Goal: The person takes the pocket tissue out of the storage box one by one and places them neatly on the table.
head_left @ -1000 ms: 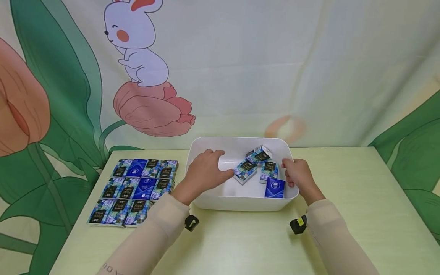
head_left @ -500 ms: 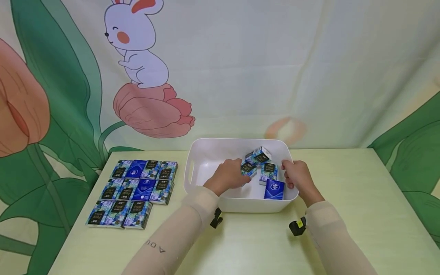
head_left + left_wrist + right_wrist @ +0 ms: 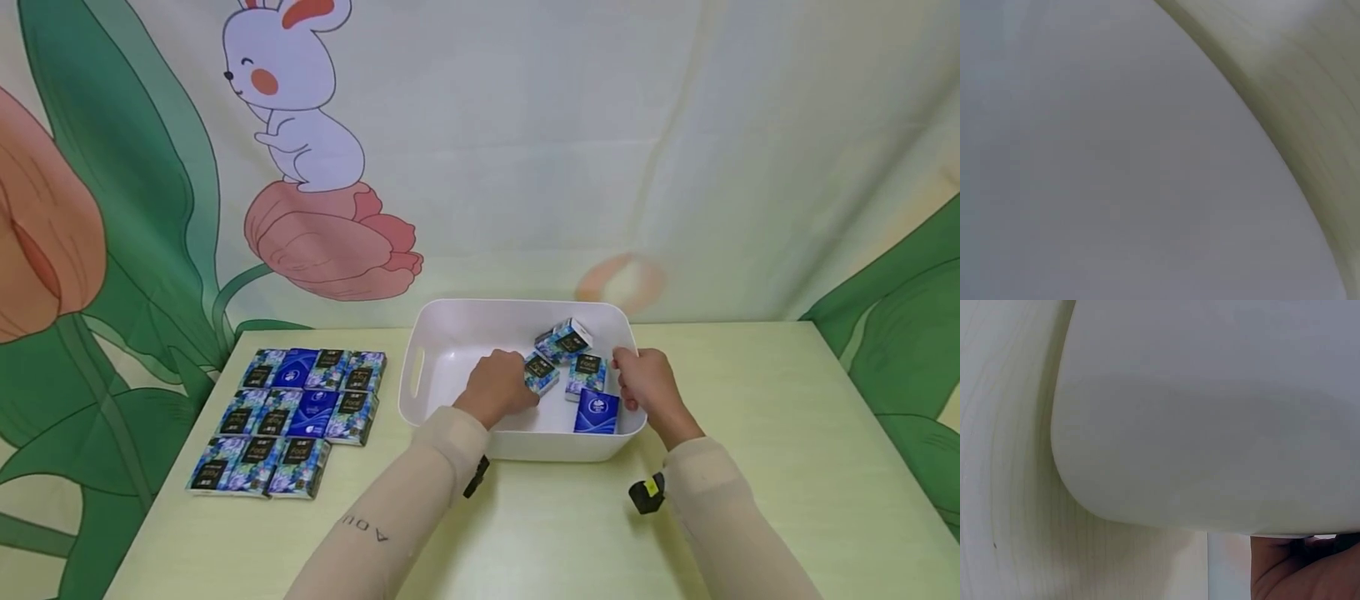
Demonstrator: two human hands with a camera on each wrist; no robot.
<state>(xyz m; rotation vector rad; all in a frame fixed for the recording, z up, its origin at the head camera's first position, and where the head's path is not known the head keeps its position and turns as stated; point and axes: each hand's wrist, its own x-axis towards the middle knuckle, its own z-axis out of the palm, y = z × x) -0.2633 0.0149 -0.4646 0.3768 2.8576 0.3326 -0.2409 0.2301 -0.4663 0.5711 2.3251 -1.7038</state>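
My left hand (image 3: 497, 386) is down inside the white plastic bin (image 3: 457, 446), its curled fingers on the left end of a floral tissue pack (image 3: 542, 373). The hand hides that end and its own fingertips. My right hand (image 3: 647, 382) grips the bin's right side at the handle; the right wrist view shows part of this hand (image 3: 1304, 569) beyond the bin's outer wall (image 3: 1210, 444). Also in the bin are another floral tissue pack (image 3: 587, 375), a blue tissue pack (image 3: 597, 412) and a tilted floral pack (image 3: 564, 340) at the back.
Left of the bin, several tissue packs (image 3: 258, 452), floral and blue, lie in three tidy rows on the light wooden table (image 3: 750, 417). A printed curtain (image 3: 525, 167) hangs behind the table. In the left wrist view, the bin's wall (image 3: 1116, 156) fills most of the picture.
My left hand has moved right and down into the bin, from an open pose to curled fingers at the floral pack, which has shifted slightly. My right hand has stayed on the bin's side.
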